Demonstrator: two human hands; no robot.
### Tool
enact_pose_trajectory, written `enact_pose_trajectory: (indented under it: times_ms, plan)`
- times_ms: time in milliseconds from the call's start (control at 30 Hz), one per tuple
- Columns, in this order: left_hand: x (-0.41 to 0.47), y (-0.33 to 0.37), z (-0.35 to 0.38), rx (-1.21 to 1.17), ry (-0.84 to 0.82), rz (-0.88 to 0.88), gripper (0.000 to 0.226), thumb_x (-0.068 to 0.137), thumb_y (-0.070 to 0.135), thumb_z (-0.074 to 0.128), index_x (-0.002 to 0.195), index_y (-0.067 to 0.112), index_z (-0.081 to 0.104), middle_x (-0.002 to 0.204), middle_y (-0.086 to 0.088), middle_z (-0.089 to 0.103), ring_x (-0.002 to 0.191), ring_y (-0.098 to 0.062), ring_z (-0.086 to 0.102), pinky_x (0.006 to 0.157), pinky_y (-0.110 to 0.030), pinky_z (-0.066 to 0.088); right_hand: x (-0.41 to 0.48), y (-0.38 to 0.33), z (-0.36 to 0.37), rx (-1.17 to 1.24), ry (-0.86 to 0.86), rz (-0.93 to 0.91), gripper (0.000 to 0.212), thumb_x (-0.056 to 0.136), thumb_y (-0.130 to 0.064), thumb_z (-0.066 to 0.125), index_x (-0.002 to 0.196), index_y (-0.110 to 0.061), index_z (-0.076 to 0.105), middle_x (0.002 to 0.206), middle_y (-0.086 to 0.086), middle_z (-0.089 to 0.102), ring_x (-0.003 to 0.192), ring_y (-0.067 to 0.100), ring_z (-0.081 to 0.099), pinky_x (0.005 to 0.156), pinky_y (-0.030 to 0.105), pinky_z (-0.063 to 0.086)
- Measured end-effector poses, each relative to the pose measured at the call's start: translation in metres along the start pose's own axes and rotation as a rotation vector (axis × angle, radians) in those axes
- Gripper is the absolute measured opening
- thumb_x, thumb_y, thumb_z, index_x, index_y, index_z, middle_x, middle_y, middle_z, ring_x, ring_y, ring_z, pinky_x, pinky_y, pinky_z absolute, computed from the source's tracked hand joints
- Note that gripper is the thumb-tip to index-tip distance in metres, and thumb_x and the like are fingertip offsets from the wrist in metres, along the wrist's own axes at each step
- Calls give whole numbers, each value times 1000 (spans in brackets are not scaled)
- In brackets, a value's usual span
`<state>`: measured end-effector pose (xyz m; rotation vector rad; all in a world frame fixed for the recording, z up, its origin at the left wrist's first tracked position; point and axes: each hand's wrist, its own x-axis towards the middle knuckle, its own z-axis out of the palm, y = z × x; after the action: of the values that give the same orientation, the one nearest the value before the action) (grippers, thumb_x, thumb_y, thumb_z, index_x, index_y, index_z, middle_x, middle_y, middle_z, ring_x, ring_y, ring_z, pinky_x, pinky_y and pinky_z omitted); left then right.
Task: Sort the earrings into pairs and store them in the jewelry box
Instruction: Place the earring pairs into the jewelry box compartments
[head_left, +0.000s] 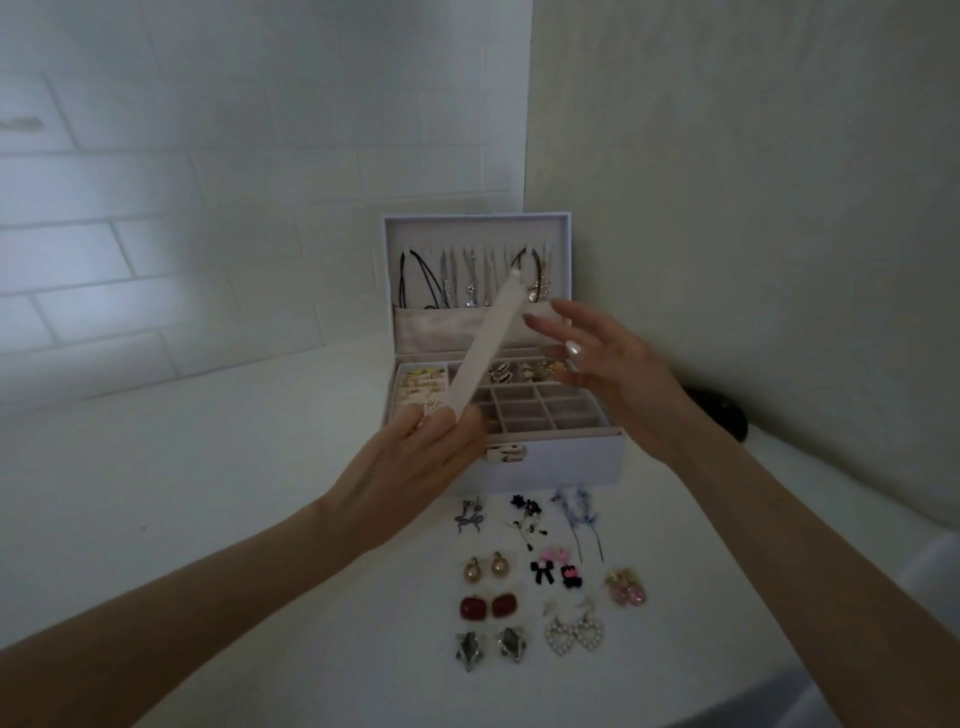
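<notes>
Holding flat panel (488, 343) tilted over open box (571, 457): left hand (415, 462) pinches near end, far end points toward lid. Right hand (608, 364) spread wide, empty, just beside panel's upper part. Earrings (544, 571) lie paired in rows on counter (260, 467) in front of box, not yet stored. Technique: steady far end with right hand; swing panel clear of necklaces (470, 280); expose empty compartments (524, 410); keep wrists above pairs.

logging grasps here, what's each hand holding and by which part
The left hand holds the pale flat panel by its lower end; the right hand is open, holding nothing.
</notes>
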<state>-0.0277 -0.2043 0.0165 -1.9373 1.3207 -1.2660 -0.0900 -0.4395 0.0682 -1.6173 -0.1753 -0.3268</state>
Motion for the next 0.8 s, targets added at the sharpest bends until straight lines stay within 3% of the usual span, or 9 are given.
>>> enact_pose_trajectory:
  times_ms: [100,167,267,400,500,567,667,700,800]
  plan:
    - [-2,2,-3,-25,-30,-125,59,65,-6,34,116,17,50,105,-6,50,86,-22,36,70,-33,25,-4,2,0,-94,87,-25,33,92,-9,52,121,-25,55,113,-7,68,104,8,63,89,28,48]
    - [-2,2,-4,-51,-43,-175,65,58,-9,32,114,18,51,93,-6,53,81,-23,34,68,-33,25,-8,6,-2,-143,192,-30,27,89,-7,56,108,-25,61,94,-7,73,84,5,64,76,23,49]
    - [-3,0,-4,-91,-42,-204,61,59,-7,33,111,15,54,84,-7,52,78,-24,33,67,-35,24,-15,10,-2,-241,192,-12,22,86,-3,60,93,-23,66,76,-6,69,63,3,57,59,16,45]
    - [-1,1,-3,-143,-29,-231,49,63,-5,37,107,11,55,80,-8,52,75,-24,33,64,-35,22,-25,14,5,-431,89,-5,16,83,-7,66,86,-22,69,86,7,70,74,12,64,67,20,51]
    - [0,2,-4,-234,-9,-312,29,68,-1,57,95,9,58,78,-7,52,72,-24,37,63,-34,23,-33,15,13,-531,62,-27,13,84,-8,66,85,-21,70,75,-1,68,66,6,62,62,14,49]
    - [-3,7,-7,-358,27,-325,5,80,11,57,84,10,59,77,-6,54,69,-23,42,62,-32,26,-38,18,19,-610,27,-34,12,84,-11,65,84,-22,71,65,-11,65,58,0,60,61,12,47]
    - [-8,22,-14,-592,-46,-330,20,84,29,44,78,17,58,73,4,61,61,-17,56,49,-22,30,-42,24,25,-778,-11,-37,8,84,-19,65,84,-26,71,55,-14,60,51,0,55,60,18,47]
    - [-10,27,-15,-656,-90,-354,22,83,34,41,79,20,58,72,9,62,59,-13,59,42,-15,22,-43,26,24,-803,-2,-34,8,84,-20,65,83,-26,71,55,-10,59,50,2,53,59,21,46]
    - [-14,34,-14,-750,-165,-388,24,82,40,40,83,25,59,77,13,61,61,-7,60,46,-6,4,-46,27,15,-897,40,-10,8,82,-21,67,81,-27,71,58,-8,59,51,3,50,57,20,42]
